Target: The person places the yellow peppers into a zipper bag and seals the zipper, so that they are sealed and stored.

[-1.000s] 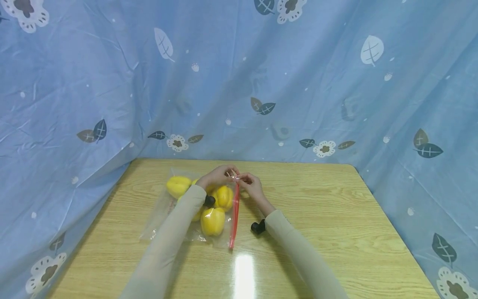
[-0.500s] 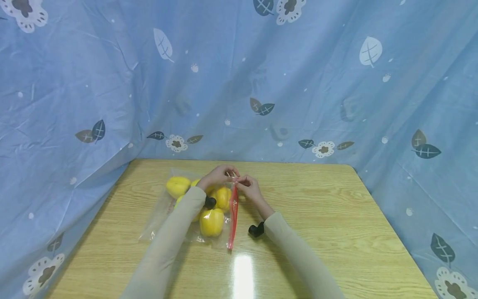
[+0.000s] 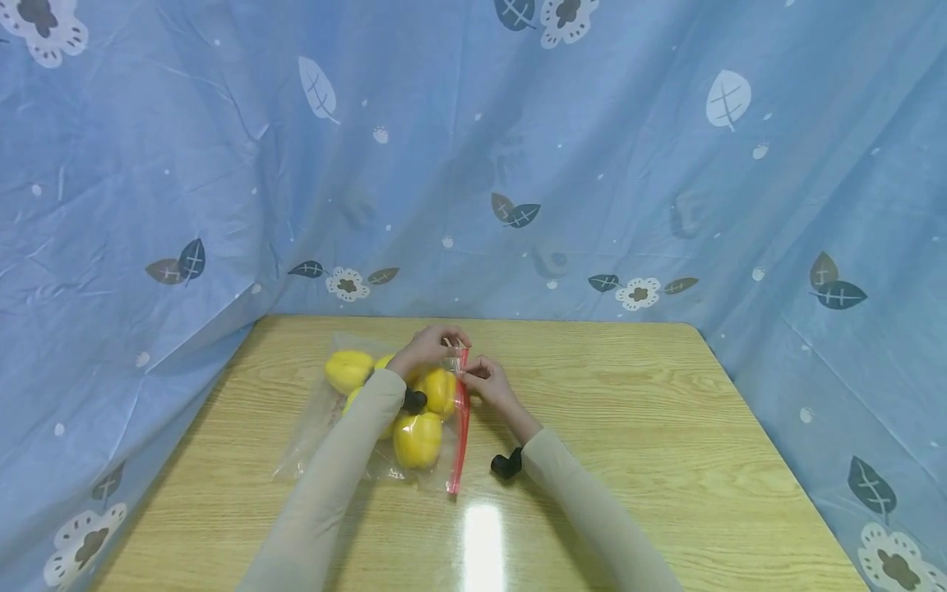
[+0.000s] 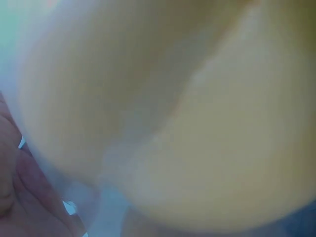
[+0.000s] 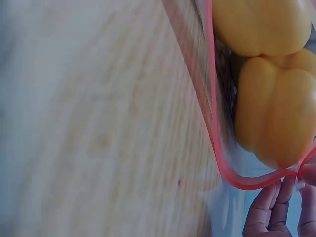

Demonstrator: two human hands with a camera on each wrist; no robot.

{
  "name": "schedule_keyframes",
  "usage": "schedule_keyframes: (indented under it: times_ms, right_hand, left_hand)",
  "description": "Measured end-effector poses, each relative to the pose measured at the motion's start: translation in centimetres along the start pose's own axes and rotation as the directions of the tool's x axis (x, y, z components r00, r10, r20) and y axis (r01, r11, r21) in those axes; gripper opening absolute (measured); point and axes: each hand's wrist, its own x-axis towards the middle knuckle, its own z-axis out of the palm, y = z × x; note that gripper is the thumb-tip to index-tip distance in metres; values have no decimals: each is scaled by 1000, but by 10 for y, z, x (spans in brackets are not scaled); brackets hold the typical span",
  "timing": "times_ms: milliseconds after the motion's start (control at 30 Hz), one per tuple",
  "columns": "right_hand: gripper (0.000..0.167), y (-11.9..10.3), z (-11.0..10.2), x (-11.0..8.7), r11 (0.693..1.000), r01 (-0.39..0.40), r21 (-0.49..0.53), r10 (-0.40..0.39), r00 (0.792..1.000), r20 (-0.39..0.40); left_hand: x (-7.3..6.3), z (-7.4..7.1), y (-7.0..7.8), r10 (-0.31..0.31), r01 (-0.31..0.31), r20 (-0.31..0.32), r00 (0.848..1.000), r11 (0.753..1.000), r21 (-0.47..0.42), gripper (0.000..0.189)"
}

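Observation:
On the table's left half lies a clear zip bag (image 3: 299,452) with several yellow bell peppers (image 3: 418,440) inside. Its red zip strip (image 3: 460,427) runs along the right edge. My left hand (image 3: 435,347) pinches the far end of that strip. Just nearer along it, my right hand (image 3: 490,382) pinches the strip between thumb and fingers. In the right wrist view, the red strip (image 5: 213,89) bends round toward the fingers, and its two lips stand apart further along. A blurred pepper (image 4: 197,123) fills most of the left wrist view, beside the left palm (image 4: 24,192).
A wooden table (image 3: 629,427) extends to the right of the bag. Blue patterned curtain (image 3: 459,164) surrounds its back and sides. A small black wrist device shows under each forearm, the left device (image 3: 414,401) over the bag, the right device (image 3: 506,465) over bare wood.
My right hand has slid a little toward me along the red strip, away from the left hand. The left hand stays at the far end. The peppers lie as before.

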Motion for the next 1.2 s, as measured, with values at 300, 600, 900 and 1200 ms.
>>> schedule_keyframes:
  times_ms: [300,600,900,1200]
  right_hand:
    - [19,4,2,-6,999,32,34,-31,999,-5]
    - [19,8,2,-11,1000,9,26,-10,999,46]
    - [23,2,3,-26,992,-29,120,13,991,132]
    - [27,-6,6,-39,984,-77,159,53,987,153]
  left_hand:
    - [-1,-1,7,-10,10,2,1000,997,73,15]
    - [1,-3,5,2,-4,25,1000,997,71,17]
    - [-3,-5,10,-44,44,13,999,998,42,16]
    - [-6,-5,13,-25,25,-2,1000,998,52,17]
